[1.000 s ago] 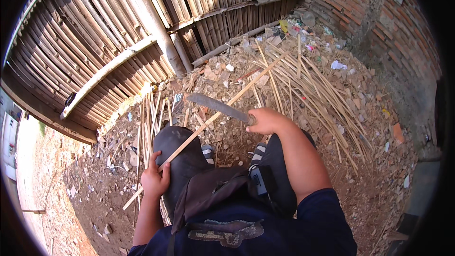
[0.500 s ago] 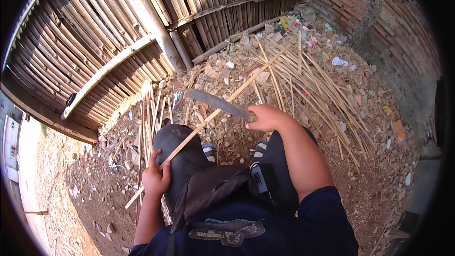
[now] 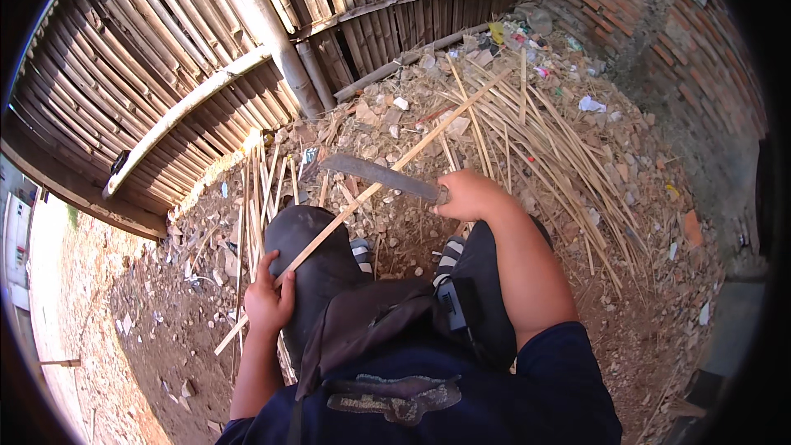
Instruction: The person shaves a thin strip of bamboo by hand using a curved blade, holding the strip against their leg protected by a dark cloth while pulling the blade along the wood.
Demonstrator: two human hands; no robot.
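My left hand (image 3: 270,297) is closed round the near part of a long, pale bamboo strip (image 3: 336,225), beside my left knee. The strip slants away to the right, its far end over the pile of strips. My right hand (image 3: 470,195) grips the handle of a machete (image 3: 383,175) in front of my right knee. The dark, broad blade points left and crosses over the strip; whether it touches the strip I cannot tell. Most of the handle is hidden inside my fist.
Many bamboo strips (image 3: 560,165) lie heaped at the right. A smaller bunch of strips (image 3: 262,189) lies beyond my left knee. A bamboo wall (image 3: 165,74) stands at the left, a brick wall (image 3: 610,8) at the back right. Stones and litter cover the dirt ground.
The machete and my right hand have shifted very slightly, the hand a little to the right. My left hand keeps its hold on the strip, almost unmoved.
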